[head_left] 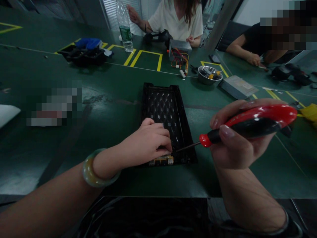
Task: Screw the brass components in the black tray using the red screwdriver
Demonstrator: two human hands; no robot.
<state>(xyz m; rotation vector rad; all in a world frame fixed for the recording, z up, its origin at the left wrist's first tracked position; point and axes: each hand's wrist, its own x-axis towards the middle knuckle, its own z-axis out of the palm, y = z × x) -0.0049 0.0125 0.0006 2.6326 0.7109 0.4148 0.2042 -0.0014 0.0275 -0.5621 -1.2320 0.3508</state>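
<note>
Dark green table [111, 86] carries at frame centre a black perforated plastic casing [165, 102], its long axis running away. The left hand [148, 140] rests curled fingers on its near end (whether they pinch anything is hidden). The right hand [237, 145], centre right, grips a red-and-black screwdriver [250, 122], tip pointing left at those fingertips.

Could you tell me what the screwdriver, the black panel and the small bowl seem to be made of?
Screwdriver: glossy red-and-black handle, probably hard plastic, with a thin metal shaft. Black panel: matte moulded plastic, judging by its perforated grid. Bowl: likely stainless steel, with a bright reflective rim.
</note>
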